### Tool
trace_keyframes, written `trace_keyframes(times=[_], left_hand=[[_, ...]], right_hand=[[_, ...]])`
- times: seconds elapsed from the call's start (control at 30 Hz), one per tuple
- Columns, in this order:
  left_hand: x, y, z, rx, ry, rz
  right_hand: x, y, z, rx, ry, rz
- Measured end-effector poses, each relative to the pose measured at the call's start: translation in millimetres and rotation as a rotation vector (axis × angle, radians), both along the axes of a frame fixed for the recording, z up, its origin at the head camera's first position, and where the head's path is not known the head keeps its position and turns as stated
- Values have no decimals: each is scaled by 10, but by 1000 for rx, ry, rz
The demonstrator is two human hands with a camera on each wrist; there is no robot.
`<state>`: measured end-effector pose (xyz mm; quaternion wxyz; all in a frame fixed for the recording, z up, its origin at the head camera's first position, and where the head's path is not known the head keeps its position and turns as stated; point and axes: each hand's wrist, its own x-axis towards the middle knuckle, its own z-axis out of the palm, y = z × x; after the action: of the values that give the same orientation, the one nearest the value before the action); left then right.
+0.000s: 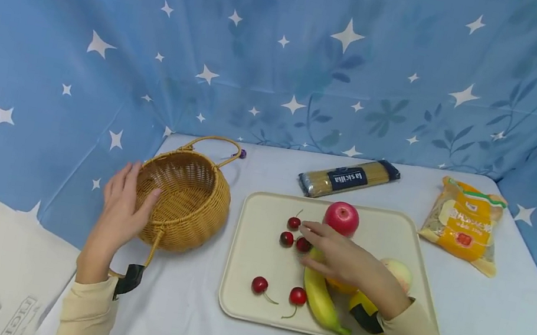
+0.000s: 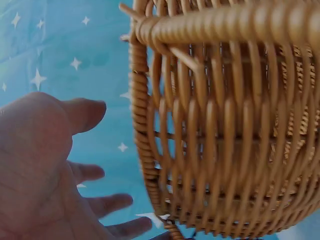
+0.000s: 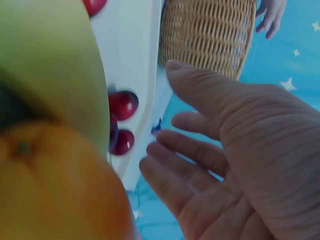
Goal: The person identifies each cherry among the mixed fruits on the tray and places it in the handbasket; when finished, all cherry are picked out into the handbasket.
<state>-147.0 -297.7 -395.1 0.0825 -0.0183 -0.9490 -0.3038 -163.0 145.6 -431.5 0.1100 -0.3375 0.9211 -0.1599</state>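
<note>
My left hand (image 1: 122, 216) is at the left side of a wicker basket (image 1: 205, 219), fingers spread and relaxed. In the left wrist view a gap shows between the thumb and the basket's rim. My right hand (image 1: 341, 257) hovers over a cream tray (image 1: 249, 260), fingers loosely extended and holding nothing. Close to its fingertips lie cherries (image 1: 286, 239) and a red apple (image 1: 342, 219). Beneath the hand is a banana (image 1: 318, 299), partly hidden. An orange (image 3: 65, 185) appears large in the right wrist view. More cherries (image 1: 259, 285) lie toward the tray's front.
Behind the tray lies a pack of spaghetti (image 1: 347, 177). An orange-and-clear food bag (image 1: 465, 226) is to its right. A pale round fruit (image 1: 399, 273) and a yellow fruit (image 1: 359, 301) sit partly behind the right forearm. The basket's handle (image 1: 214, 137) arches at the back.
</note>
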Motion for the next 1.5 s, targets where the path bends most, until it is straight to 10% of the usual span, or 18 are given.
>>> trace_keyframes(times=[0.23, 0.43, 0.8, 1.3, 1.5], left_hand=[[47, -134, -99, 61, -131, 85], [23, -145, -109, 13, -106, 102], [-15, -166, -153, -7, -55, 134], [-163, -324, -178, 115, -73, 1], [-230, -447, -169, 163, -182, -41]], right_hand=[[295, -314, -128, 27, -48, 51], [536, -582, -158, 43, -80, 91], [551, -735, -386, 107, 217, 298], [446, -721, -323, 76, 71, 179], [387, -700, -291, 22, 2, 152]])
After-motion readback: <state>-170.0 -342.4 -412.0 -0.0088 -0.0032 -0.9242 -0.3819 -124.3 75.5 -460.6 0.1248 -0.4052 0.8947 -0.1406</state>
